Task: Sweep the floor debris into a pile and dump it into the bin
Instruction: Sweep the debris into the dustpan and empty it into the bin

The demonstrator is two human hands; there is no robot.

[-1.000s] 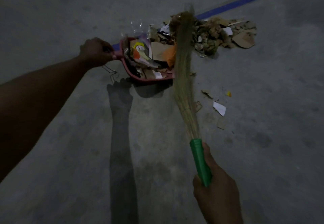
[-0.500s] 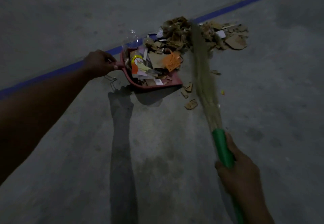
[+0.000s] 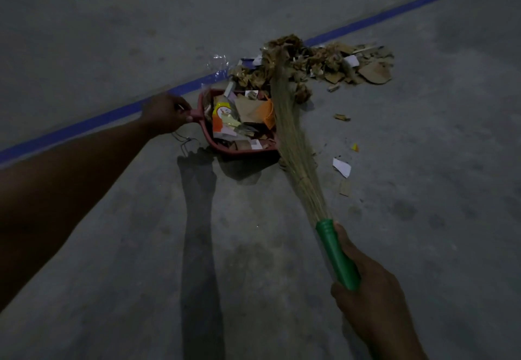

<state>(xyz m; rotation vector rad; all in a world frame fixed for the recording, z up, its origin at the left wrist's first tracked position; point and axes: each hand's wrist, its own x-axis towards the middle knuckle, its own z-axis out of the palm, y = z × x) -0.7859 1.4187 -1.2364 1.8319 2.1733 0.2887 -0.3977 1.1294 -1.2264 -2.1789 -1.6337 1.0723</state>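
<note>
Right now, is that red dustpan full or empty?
Full: paper and cardboard scraps cover the dustpan up to its rim.

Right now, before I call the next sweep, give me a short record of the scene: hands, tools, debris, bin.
left hand: grips the handle of the red dustpan
dustpan load: paper and cardboard scraps
right hand: grips the green handle of the broom
broom bristles: along the dustpan's right side, tips in the debris pile
debris pile: beyond the dustpan, across the blue line
strays: white paper scrap and yellow bit, right of the broom
bin: not in view
</note>
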